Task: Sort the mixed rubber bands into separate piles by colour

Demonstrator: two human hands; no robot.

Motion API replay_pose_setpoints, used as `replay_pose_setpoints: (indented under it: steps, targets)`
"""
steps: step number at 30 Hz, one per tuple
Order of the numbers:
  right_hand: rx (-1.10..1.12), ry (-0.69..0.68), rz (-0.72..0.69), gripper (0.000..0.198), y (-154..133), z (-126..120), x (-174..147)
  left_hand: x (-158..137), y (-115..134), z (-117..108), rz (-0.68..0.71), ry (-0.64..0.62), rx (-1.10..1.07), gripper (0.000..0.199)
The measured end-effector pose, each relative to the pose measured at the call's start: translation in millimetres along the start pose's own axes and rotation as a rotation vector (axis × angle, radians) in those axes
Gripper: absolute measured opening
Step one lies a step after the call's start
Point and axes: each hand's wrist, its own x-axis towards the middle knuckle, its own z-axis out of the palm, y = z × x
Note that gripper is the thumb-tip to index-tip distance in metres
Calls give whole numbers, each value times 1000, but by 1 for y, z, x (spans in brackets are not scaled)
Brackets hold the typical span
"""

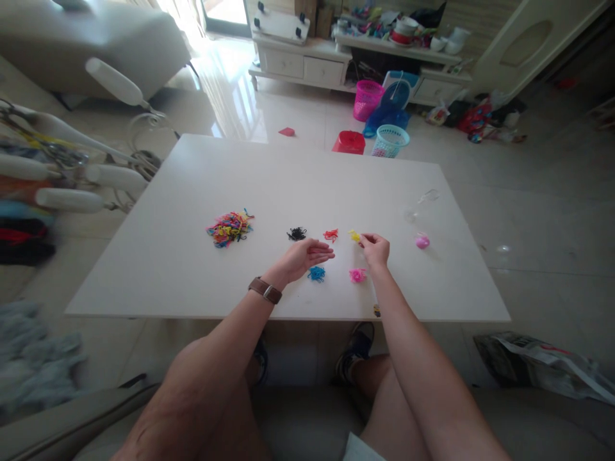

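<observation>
A mixed pile of colourful rubber bands (229,228) lies on the left of the white table (269,173). Closer to the middle are small single-colour heaps: black bands (296,234), red bands (331,235), yellow bands (354,236), blue bands (316,274) and pink bands (357,275). My left hand (310,253) hovers between the black and blue heaps, fingers stretched out and nothing visible in it. At the yellow heap, my right hand (375,248) has thumb and fingertips pinched on yellow bands; how many is too small to tell.
A pink round object (422,241) and a clear plastic piece (428,196) lie on the table's right side. A small dark item (377,310) sits at the near edge. Beyond the table stand a red stool (349,142) and a light-blue basket (390,139). Lamp arms (115,82) reach in at left.
</observation>
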Motion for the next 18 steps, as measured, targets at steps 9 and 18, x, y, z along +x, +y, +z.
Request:
replay_pose_setpoints:
  steps: [9,18]
  targets:
    - [21,31,-25,28,-9,0,4,-6,3,-7,-14,15,-23,20]
    - [162,-38,-63,18,-51,-12,-8,10,-31,25,-52,-42,-1,13]
